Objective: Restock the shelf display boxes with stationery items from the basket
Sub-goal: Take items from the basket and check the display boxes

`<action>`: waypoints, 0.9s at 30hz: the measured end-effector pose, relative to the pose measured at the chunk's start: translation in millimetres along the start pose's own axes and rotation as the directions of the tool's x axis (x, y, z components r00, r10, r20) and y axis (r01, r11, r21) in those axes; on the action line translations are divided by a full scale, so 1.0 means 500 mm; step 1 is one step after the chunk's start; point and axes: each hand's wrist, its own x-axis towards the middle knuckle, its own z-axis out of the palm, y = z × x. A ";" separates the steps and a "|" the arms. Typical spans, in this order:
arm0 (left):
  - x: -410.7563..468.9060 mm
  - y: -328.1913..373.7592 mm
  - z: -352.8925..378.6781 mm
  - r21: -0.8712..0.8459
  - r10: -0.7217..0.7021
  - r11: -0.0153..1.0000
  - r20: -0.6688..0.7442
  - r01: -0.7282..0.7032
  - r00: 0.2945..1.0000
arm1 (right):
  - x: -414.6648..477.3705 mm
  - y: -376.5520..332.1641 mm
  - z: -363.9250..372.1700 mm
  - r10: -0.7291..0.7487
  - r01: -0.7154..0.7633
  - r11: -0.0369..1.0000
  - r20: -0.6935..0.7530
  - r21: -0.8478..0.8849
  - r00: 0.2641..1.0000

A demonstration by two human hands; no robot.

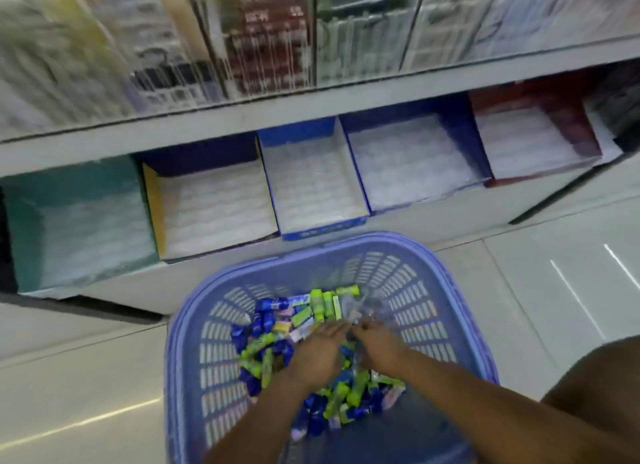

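— Tiled shop floor, shelf display boxes (325, 228) behind. Where is the stationery (320, 304)?
— Piled in the purple basket (173, 359) on the floor. Left hand (317, 358) lies flat on it, fingers straight; right hand (379, 347) beside it, grip too blurred to tell.

It is a shop: packaged goods (266, 37) hang at twelve o'clock above open display boxes (311, 183), a basket (194, 342) at six.

Far upper-shelf packets (266, 37) are smeared by blur; the basket (180, 359) is cut off at the near edge.
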 end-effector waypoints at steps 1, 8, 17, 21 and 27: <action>0.005 0.002 0.007 0.038 -0.003 0.999 0.009 0.003 1.000 | -0.005 0.003 0.001 -0.010 0.010 1.000 -0.026 0.002 1.000; -0.007 0.032 0.026 0.040 -0.156 0.987 0.005 0.156 0.988 | -0.007 -0.010 -0.023 0.122 -0.125 0.989 -0.037 -0.083 0.992; 0.036 -0.004 -0.030 -0.056 -0.176 0.984 -0.171 0.168 0.970 | 0.048 0.036 -0.045 0.090 -0.121 0.985 -0.244 -0.119 0.966; 0.111 -0.023 -0.057 -0.135 -0.083 0.989 -0.180 0.059 0.980 | 0.084 0.020 -0.028 -0.105 0.050 0.964 -0.198 -0.262 0.975; 0.183 -0.044 -0.022 -0.069 0.036 0.997 -0.130 -0.045 0.991 | 0.085 0.031 -0.036 -0.024 -0.055 0.907 -0.181 -0.418 0.983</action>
